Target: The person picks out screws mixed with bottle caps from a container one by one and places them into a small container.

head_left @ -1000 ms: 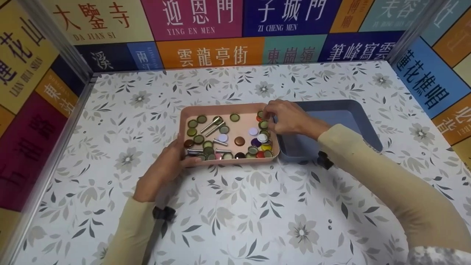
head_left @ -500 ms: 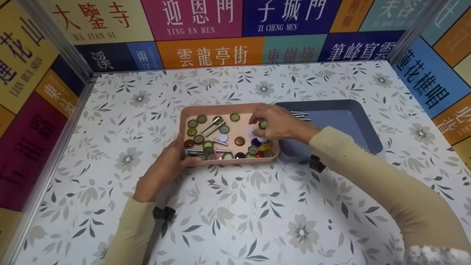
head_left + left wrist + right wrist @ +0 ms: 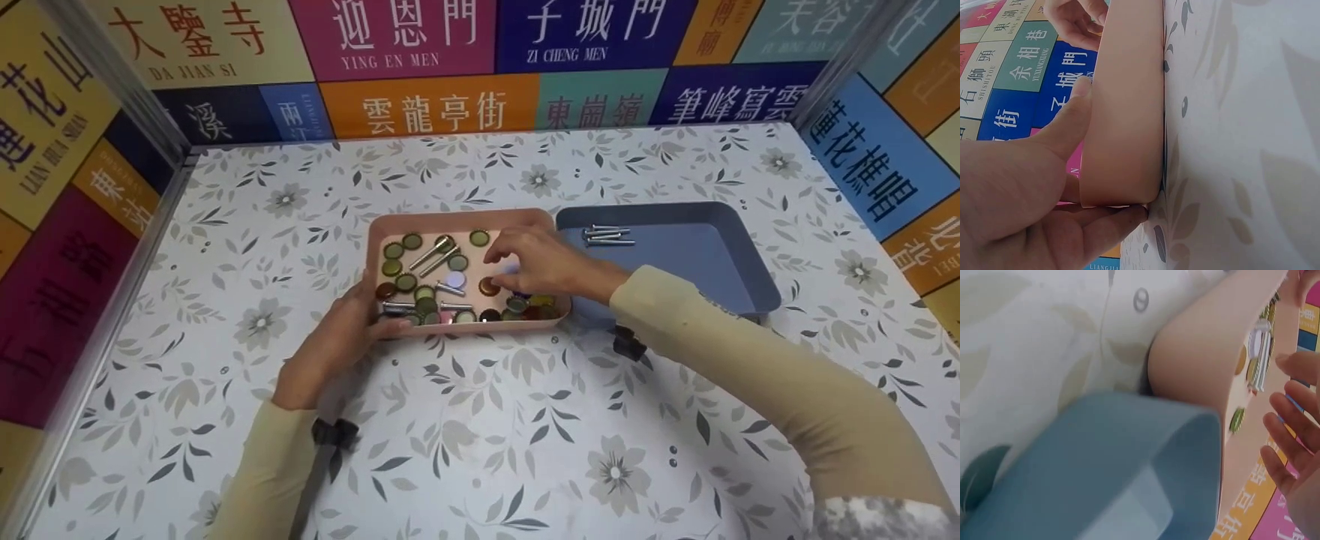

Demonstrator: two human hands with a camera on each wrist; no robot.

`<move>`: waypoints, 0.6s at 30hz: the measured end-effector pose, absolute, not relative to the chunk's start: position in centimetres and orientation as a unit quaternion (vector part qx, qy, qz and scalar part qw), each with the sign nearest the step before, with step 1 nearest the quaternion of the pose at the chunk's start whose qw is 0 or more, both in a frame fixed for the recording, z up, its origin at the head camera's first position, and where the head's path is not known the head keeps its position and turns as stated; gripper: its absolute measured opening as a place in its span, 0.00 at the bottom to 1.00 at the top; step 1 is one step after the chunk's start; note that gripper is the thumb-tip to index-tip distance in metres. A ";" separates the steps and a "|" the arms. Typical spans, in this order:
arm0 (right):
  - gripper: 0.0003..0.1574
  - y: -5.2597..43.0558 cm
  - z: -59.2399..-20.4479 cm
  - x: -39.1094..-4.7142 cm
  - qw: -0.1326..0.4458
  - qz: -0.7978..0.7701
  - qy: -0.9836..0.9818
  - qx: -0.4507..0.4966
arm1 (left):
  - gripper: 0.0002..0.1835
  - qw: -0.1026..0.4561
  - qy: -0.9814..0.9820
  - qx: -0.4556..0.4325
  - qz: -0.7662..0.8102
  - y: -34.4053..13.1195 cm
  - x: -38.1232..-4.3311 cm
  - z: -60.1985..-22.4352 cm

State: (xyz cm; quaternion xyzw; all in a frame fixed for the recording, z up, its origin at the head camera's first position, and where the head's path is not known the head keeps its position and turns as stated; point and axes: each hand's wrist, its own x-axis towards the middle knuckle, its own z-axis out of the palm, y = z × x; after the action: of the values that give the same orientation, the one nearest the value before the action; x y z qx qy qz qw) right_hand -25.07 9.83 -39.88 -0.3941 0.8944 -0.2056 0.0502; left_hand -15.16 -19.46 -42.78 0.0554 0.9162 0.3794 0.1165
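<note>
My left hand (image 3: 337,337) holds the near left corner of a pink tray (image 3: 465,217). In the left wrist view its thumb lies at the rim and its fingers press the end of the tray wall (image 3: 1129,101). Inside the tray are many bottle caps (image 3: 412,241), mostly underside up, and several metal bolts (image 3: 433,259). Over the tray's right half hovers my right hand (image 3: 547,262), its fingers loosely bent and nothing between them. A brown cap (image 3: 488,286) lies just below its thumb. In the right wrist view the spread fingers (image 3: 1286,430) are above the tray floor.
A blue-grey tray (image 3: 697,255) stands right against the pink one, with several bolts (image 3: 609,235) at its back left. The flowered tabletop (image 3: 480,420) ends at panels with lettering (image 3: 427,105) on the back and sides.
The right hand has moved left from the pink tray's right edge toward its middle, uncovering the bolts in the blue-grey tray. The left hand has stayed put.
</note>
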 end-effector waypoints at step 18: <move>0.13 7.2 -41.3 -23.3 0.052 -0.203 0.898 -0.387 | 0.54 0.108 0.918 0.065 0.375 -19.5 -15.2 -42.8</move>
State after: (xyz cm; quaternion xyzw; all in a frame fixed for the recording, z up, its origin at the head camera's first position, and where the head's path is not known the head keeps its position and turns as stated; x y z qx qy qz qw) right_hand -23.31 7.17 -41.32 -0.3868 0.8980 -0.2030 0.0523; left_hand -15.17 -19.48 -42.76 0.0648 0.9184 0.3750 0.1084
